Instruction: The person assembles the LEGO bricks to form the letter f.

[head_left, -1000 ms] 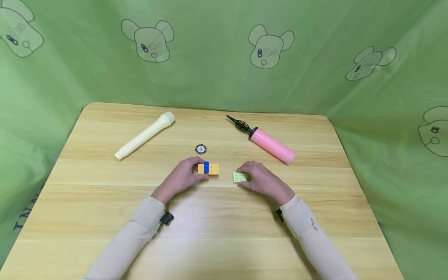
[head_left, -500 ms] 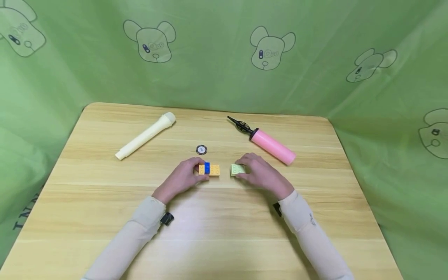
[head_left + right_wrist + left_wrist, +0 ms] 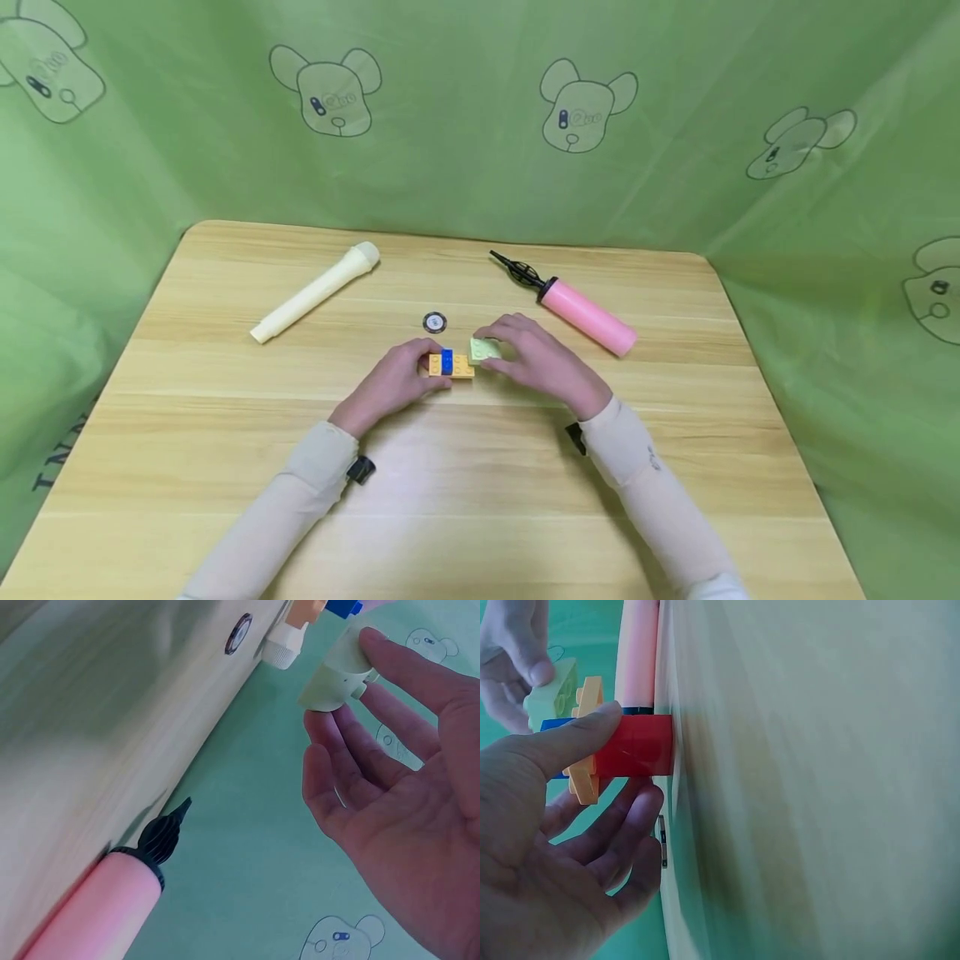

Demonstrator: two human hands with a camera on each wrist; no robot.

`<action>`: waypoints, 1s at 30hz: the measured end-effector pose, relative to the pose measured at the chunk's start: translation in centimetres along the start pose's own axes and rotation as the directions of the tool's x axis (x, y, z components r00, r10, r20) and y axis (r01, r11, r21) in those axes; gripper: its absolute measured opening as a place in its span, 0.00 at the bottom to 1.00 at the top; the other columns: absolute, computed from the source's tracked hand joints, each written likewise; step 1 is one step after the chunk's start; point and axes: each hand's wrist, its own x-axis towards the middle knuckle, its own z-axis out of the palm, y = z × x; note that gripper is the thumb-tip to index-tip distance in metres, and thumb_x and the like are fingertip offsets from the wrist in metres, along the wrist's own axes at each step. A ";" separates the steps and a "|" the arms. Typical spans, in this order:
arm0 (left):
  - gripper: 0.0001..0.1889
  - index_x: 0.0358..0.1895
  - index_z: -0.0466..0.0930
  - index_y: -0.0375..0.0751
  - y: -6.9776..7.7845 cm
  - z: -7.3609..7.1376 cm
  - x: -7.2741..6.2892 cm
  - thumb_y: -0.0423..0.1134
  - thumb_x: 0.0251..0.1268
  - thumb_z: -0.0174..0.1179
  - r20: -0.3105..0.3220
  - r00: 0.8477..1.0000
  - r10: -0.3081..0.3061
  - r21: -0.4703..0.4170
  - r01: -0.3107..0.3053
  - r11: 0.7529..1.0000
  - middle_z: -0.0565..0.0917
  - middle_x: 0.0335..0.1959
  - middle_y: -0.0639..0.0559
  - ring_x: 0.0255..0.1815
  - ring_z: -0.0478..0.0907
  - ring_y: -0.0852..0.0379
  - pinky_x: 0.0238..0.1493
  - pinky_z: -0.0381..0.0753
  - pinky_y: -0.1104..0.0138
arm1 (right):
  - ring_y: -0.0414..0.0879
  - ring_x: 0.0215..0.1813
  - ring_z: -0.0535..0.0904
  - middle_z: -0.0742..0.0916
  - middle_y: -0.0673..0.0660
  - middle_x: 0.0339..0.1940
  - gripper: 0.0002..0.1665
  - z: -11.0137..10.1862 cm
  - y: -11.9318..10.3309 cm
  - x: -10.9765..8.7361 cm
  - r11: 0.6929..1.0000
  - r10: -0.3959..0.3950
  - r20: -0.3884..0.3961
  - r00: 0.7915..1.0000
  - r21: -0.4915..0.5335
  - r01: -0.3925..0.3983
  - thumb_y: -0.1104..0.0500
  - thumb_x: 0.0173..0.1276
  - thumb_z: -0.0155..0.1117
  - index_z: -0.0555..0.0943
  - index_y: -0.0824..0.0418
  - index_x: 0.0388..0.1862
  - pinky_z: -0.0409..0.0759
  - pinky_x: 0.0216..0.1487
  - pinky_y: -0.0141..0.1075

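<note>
My left hand (image 3: 392,382) grips a small stack of toy building bricks between thumb and fingers. At its bottom a red brick (image 3: 646,746) stands against the tabletop; over it lies a long orange brick (image 3: 462,367), with a narrow blue brick (image 3: 447,360) on top. My right hand (image 3: 538,357) pinches a pale green brick (image 3: 482,349) by its sides, studs up. In the head view the green brick overlaps the orange one's right end. The right wrist view shows the green brick's curved side (image 3: 341,671), raised off the tabletop.
A black-rimmed poker chip (image 3: 435,322) lies just behind the bricks. Back left on the wooden table (image 3: 480,500) is a cream toy microphone (image 3: 315,293); back right, a pink hand pump (image 3: 588,317) with a black nozzle. Green printed cloth (image 3: 457,167) hangs around the table.
My right hand has lifted the green brick and carried it left and away from me, from beside the stack to the orange brick's right end. The left hand has kept its grip in place.
</note>
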 end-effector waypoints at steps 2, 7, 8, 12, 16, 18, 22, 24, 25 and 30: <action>0.24 0.53 0.80 0.38 0.1 -0.1 0.0 0.41 0.55 0.76 0.006 1.000 -0.001 0.000 0.001 1.000 0.82 0.39 0.53 0.36 0.78 0.58 0.40 0.80 0.65 | 0.49 0.58 0.78 0.85 0.55 0.53 0.25 0.0 -0.3 0.2 1.000 -0.006 0.001 1.000 -0.003 0.006 0.56 0.66 0.72 0.81 0.60 0.61 0.75 0.62 0.46; 0.23 0.52 0.81 0.39 0.1 -0.2 0.1 0.42 0.55 0.76 0.006 1.000 0.006 0.017 -0.006 1.000 0.82 0.40 0.53 0.36 0.78 0.58 0.41 0.79 0.64 | 0.48 0.56 0.78 0.85 0.55 0.52 0.25 0.1 -0.9 0.8 1.000 -0.024 0.001 1.000 -0.013 0.024 0.54 0.67 0.72 0.81 0.60 0.61 0.77 0.61 0.44; 0.23 0.52 0.81 0.39 0.1 -0.2 0.1 0.42 0.55 0.76 0.006 1.000 0.008 0.019 -0.008 1.000 0.82 0.40 0.53 0.36 0.78 0.58 0.41 0.79 0.64 | 0.48 0.56 0.78 0.85 0.55 0.52 0.25 0.2 -1.0 0.9 0.999 -0.031 0.002 1.000 -0.014 0.031 0.54 0.67 0.71 0.81 0.60 0.61 0.77 0.61 0.44; 0.23 0.52 0.81 0.39 -0.1 -0.1 0.2 0.42 0.55 0.76 0.006 1.000 0.015 0.017 -0.015 1.000 0.82 0.40 0.53 0.37 0.78 0.58 0.41 0.79 0.64 | 0.47 0.56 0.78 0.85 0.55 0.52 0.25 0.6 -1.5 1.3 0.998 -0.052 0.012 0.999 -0.026 0.052 0.54 0.68 0.70 0.80 0.60 0.62 0.78 0.59 0.43; 0.24 0.53 0.80 0.38 -0.2 -0.1 0.2 0.42 0.55 0.76 0.007 1.000 0.017 0.014 -0.017 1.000 0.82 0.41 0.52 0.37 0.78 0.58 0.41 0.80 0.65 | 0.48 0.56 0.78 0.85 0.55 0.52 0.25 0.9 -2.0 1.6 0.996 -0.073 0.023 0.997 -0.040 0.074 0.54 0.69 0.70 0.80 0.60 0.62 0.78 0.59 0.43; 0.24 0.54 0.80 0.38 -0.2 -0.1 0.2 0.42 0.55 0.76 0.009 1.000 0.018 0.014 -0.018 1.000 0.82 0.41 0.52 0.38 0.79 0.58 0.41 0.80 0.65 | 0.48 0.55 0.78 0.84 0.55 0.52 0.25 1.0 -2.2 1.7 0.996 -0.080 0.023 0.997 -0.045 0.081 0.54 0.68 0.70 0.80 0.60 0.62 0.78 0.59 0.43; 0.24 0.52 0.80 0.38 -0.2 -0.1 0.2 0.42 0.54 0.76 0.012 1.000 0.025 0.013 -0.026 1.000 0.82 0.40 0.52 0.37 0.79 0.58 0.41 0.80 0.65 | 0.48 0.55 0.78 0.84 0.55 0.51 0.26 1.2 -2.4 1.9 0.995 -0.085 0.022 0.996 -0.060 0.086 0.53 0.67 0.71 0.80 0.61 0.61 0.78 0.59 0.43; 0.23 0.52 0.80 0.38 -0.2 -0.1 0.2 0.42 0.54 0.76 0.012 1.000 0.027 0.014 -0.027 1.000 0.82 0.40 0.52 0.37 0.78 0.58 0.40 0.80 0.65 | 0.48 0.55 0.78 0.84 0.55 0.51 0.26 1.3 -2.5 1.9 0.994 -0.086 0.020 0.996 -0.068 0.087 0.53 0.67 0.71 0.81 0.61 0.61 0.78 0.58 0.43; 0.23 0.52 0.80 0.38 -0.2 -0.1 0.3 0.42 0.54 0.76 0.011 0.999 0.030 0.016 -0.030 0.999 0.82 0.40 0.52 0.37 0.78 0.58 0.40 0.80 0.65 | 0.48 0.54 0.78 0.84 0.55 0.51 0.26 1.4 -2.5 1.9 0.994 -0.086 0.019 0.996 -0.072 0.088 0.53 0.67 0.71 0.81 0.60 0.61 0.78 0.58 0.43; 0.23 0.52 0.81 0.38 -0.3 0.0 0.3 0.42 0.55 0.76 0.007 0.999 0.034 0.021 -0.034 0.999 0.82 0.39 0.53 0.37 0.78 0.58 0.40 0.80 0.65 | 0.45 0.51 0.77 0.84 0.53 0.48 0.25 1.6 -2.3 1.8 0.992 -0.089 0.011 0.996 -0.093 0.089 0.53 0.67 0.71 0.82 0.59 0.61 0.79 0.54 0.40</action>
